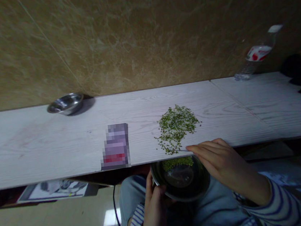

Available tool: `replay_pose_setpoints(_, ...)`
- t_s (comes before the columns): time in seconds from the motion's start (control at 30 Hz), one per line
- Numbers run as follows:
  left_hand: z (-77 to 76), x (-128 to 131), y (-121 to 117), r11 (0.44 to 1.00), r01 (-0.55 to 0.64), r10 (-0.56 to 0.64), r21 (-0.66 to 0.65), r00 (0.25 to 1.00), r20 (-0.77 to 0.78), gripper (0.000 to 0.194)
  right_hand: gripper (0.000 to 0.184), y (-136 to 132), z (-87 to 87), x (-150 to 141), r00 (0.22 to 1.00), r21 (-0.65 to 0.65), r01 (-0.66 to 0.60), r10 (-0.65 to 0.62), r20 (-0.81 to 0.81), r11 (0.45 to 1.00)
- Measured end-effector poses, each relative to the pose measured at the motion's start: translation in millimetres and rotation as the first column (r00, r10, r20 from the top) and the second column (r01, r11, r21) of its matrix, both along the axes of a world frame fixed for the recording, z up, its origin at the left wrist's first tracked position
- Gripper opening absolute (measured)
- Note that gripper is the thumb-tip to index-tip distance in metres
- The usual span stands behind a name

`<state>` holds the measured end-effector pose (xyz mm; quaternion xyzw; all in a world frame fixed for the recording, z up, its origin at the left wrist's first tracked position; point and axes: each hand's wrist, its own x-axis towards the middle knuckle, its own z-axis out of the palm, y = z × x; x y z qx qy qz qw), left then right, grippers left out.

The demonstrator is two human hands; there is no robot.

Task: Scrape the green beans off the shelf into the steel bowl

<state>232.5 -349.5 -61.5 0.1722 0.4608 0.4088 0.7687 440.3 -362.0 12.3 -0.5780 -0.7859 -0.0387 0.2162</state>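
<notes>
Small metal bowl [66, 105] at left, back of white table [48, 146]; pixelated rectangular item [115, 144] by front edge. Left hand [154, 210] grasping side of larger bowl [181, 191] over lap, green grains [178, 163] inside. Loose grains [177, 121] spread on tabletop beyond. Right hand [219, 159] pinching thin tool [183, 150] at spread's near edge. Plastic bottle [259, 53] far right.

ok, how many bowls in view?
2: a metal bowl on the white table near the wall, and a second bowl in the left hand, below the table's front edge.
</notes>
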Motion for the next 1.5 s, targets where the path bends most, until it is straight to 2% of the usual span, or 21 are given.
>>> replay_pose_setpoints(0.23, -2.6, 0, -1, 1.0, 0.009, -0.009, -0.006, 1.0, -0.003, 0.068, 0.027, 1, 3.3, -5, 1.0, -0.019, -0.021, 0.021, -0.001, 1.0)
replay_pose_setpoints(0.83, 2.6, 0, -1, 1.0, 0.006, -0.006, -0.006, 1.0, 0.01, 0.07, 0.031, 10, 8.5, -15, 0.999, -0.05, -0.038, 0.038, 0.009, 0.998)
replay_pose_setpoints(1.0, 4.9, -1, 0, 1.0, 0.011, -0.011, 0.01, 1.0, -0.026, 0.065, 0.029, 9, 7.8, -13, 0.999, -0.043, -0.045, 0.045, -0.01, 0.998)
replay_pose_setpoints(1.5, 7.7, 1, 0, 1.0, 0.001, -0.001, 0.009, 1.0, 0.001, 0.061, 0.029, 5, 5.2, -7, 1.0, -0.013, -0.014, 0.014, 0.024, 1.0)
